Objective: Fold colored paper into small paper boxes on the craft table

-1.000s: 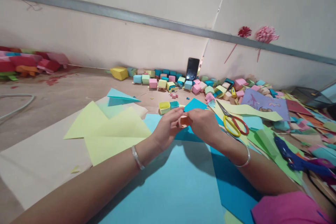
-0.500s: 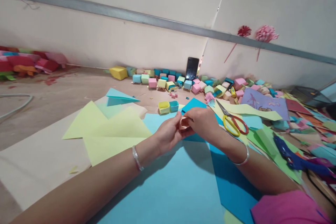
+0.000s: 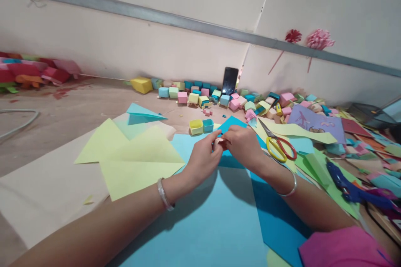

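Observation:
A small pale pink piece of folded paper (image 3: 220,140) is pinched between both hands, mostly hidden by the fingers. My left hand (image 3: 204,152) grips it from the left, fingers closed. From the right, my right hand (image 3: 242,144) has its fingertips closed on the same piece. Just beyond them stand two small open paper boxes, one yellow (image 3: 196,127) and one blue (image 3: 208,125). Under the hands lies a large light blue paper sheet (image 3: 200,217), with a darker blue sheet (image 3: 275,212) beside it.
Scissors (image 3: 278,144) with yellow and red handles lie at the right, near a blue glue gun (image 3: 351,187). Yellow sheets (image 3: 138,150) and a blue paper plane (image 3: 142,114) are at the left. Several paper cubes (image 3: 182,97) line the wall around a phone (image 3: 230,80).
My left hand has turned over, so its back now faces up. The pink paper piece has tilted and shows less between the fingers. My right hand stays almost in place.

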`<state>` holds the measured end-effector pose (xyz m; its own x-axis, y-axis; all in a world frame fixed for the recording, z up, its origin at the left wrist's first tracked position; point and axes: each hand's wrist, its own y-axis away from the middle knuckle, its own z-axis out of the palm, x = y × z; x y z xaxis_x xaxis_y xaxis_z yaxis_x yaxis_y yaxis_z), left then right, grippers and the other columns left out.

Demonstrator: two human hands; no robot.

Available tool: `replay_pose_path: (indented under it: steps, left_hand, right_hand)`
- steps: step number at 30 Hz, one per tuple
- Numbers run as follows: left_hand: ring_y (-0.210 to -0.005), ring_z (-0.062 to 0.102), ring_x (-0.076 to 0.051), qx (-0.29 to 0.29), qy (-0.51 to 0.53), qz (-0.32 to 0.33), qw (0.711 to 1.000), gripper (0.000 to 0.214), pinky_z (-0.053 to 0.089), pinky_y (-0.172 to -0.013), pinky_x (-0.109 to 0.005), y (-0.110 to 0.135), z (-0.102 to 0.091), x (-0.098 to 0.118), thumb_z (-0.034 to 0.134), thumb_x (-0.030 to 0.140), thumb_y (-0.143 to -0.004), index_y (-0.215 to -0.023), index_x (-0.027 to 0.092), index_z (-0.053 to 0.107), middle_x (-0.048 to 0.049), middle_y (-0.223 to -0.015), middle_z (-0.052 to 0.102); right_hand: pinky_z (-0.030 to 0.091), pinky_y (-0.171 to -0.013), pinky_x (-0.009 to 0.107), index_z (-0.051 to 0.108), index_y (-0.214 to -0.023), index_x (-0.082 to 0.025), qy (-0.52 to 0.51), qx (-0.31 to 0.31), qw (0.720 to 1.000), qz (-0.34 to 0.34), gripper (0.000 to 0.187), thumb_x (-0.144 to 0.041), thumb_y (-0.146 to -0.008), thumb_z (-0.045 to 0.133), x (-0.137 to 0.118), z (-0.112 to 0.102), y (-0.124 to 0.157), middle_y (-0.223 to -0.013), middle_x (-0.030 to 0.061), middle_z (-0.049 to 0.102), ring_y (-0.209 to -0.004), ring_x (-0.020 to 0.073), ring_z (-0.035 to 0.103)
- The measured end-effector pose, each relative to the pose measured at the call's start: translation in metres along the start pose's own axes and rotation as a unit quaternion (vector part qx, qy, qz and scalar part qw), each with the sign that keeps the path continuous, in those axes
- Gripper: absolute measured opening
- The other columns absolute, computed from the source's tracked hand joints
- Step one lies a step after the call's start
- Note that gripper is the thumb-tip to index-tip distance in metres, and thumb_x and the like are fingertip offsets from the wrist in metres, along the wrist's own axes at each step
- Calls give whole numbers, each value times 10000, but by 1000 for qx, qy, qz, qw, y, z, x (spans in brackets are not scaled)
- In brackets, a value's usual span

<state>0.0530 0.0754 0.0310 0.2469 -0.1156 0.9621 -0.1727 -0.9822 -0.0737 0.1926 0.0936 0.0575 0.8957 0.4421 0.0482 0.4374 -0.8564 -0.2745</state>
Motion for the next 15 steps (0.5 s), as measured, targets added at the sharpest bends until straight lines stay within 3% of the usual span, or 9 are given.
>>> replay_pose_path:
  steps: [3, 6, 9, 12, 15]
  left_hand:
    - [-931, 644, -202, 5, -98, 47, 994, 431, 500, -783, -293, -3, -4, -1, 392, 161, -853, -1223, 168, 614, -82, -1090, 695]
    - [-893, 647, -196, -4, -150, 75, 986, 365, 477, -777, -284, -5, -8, -1, 368, 144, -850, -1027, 184, 685, -54, -972, 717]
    - [-784, 634, -172, -14, -170, 83, 982, 313, 450, -702, -258, -6, -9, -1, 371, 138, -849, -906, 199, 673, -16, -834, 705]
    - [-736, 607, -158, -29, -171, 89, 981, 295, 418, -657, -245, -6, -9, -2, 364, 130, -849, -866, 199, 650, -6, -807, 688]
    - [-728, 582, -159, -26, -176, 88, 980, 272, 400, -657, -246, -6, -9, -4, 367, 133, -849, -797, 188, 629, -13, -766, 662]
  right_hand:
    - [202, -539, 283, 667, -689, -156, 16, 19, 1000, -8, 224, -185, -877, 550, -7, 4, 4, -691, 51, 591, -597, 138, 480]
    - [194, -544, 297, 657, -707, -157, 33, 11, 999, -23, 203, -181, -882, 557, -13, -1, 8, -697, 55, 586, -595, 149, 471]
    - [187, -545, 306, 665, -757, -156, 52, 0, 998, -35, 157, -122, -863, 554, -15, -10, 11, -705, 57, 589, -611, 162, 476]
    - [195, -558, 310, 669, -797, -158, 61, 35, 996, -52, 152, -83, -847, 548, -16, -16, 14, -684, 49, 590, -624, 170, 483]
    - [202, -572, 315, 642, -696, -156, 62, 77, 991, -91, 185, -69, -831, 548, -16, -12, 15, -630, 41, 578, -607, 163, 465]
